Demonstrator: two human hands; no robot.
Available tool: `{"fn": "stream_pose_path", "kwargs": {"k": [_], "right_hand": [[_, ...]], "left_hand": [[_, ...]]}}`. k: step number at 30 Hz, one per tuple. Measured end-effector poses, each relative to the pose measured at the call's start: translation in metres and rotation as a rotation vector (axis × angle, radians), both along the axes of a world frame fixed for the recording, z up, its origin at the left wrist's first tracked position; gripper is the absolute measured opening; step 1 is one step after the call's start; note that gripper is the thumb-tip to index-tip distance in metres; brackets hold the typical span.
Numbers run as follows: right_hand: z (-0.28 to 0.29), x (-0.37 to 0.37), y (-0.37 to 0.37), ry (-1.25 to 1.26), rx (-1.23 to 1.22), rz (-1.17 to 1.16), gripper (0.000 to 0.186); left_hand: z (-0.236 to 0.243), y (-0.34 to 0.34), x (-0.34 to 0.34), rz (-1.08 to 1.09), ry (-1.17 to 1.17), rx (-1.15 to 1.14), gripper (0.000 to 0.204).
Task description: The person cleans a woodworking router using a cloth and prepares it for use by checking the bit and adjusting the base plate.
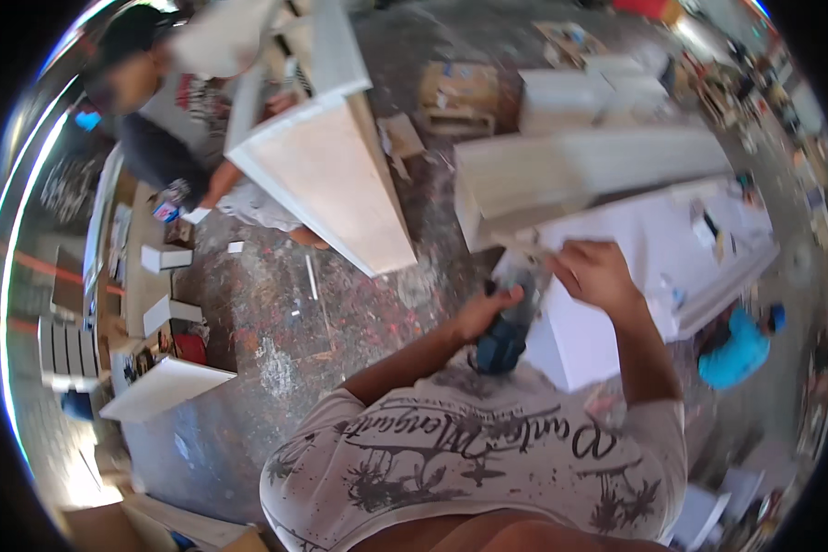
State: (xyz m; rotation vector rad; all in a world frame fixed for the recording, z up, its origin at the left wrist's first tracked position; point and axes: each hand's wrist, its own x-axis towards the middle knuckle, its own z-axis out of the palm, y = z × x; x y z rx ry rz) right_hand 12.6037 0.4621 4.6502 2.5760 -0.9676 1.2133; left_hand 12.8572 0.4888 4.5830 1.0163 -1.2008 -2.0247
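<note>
In front of my chest, my left hand (pixel 488 311) is wrapped round a dark teal and grey power tool (pixel 500 346); blur hides its exact kind. The thumb lies across its grey upper part. My right hand (pixel 598 276) is raised just right of the tool's upper end, with its fingers curled and pinched together. Anything between those fingertips is too blurred to make out. Below and beyond the right hand lies a white panel (pixel 570 345). A long pale box-like piece (pixel 598 175) rests just beyond both hands.
At the far left, a person (pixel 179 129) handles a tall pale wooden cabinet piece (pixel 327 175). Someone in a turquoise shirt (pixel 738 350) is low at the right. A bench (pixel 138 239) and a white board (pixel 166 388) stand left. Scraps lie on the stained floor (pixel 285 313).
</note>
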Motion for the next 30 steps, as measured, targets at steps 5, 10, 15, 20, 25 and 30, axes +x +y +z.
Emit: {"fn": "stream_pose_path", "kwargs": {"k": [5,10,15,20,25,30], "right_hand": [[0.000,-0.017,-0.024,-0.075,0.007,0.042,0.020],[-0.012,-0.029,-0.044,-0.046,-0.048,0.142,0.020],[-0.011,-0.003,-0.020,-0.050,-0.046,0.040,0.017],[-0.001,-0.004,0.016,-0.180,0.095,0.108,0.028],[0.003,0.015,0.027,-0.155,0.040,0.112,0.022],[-0.007,0.020,0.023,-0.141,0.010,0.024,0.022]], "left_hand": [[0.008,-0.022,-0.012,0.022,0.116,-0.091,0.063],[0.010,-0.035,-0.024,-0.009,0.057,-0.142,0.073],[0.006,-0.013,0.005,0.022,0.088,0.035,0.064],[0.019,0.009,-0.003,0.018,0.030,-0.090,0.069],[0.027,0.029,0.009,-0.003,0.056,-0.103,0.067],[0.022,0.022,0.009,0.000,0.050,-0.099,0.067]]}}
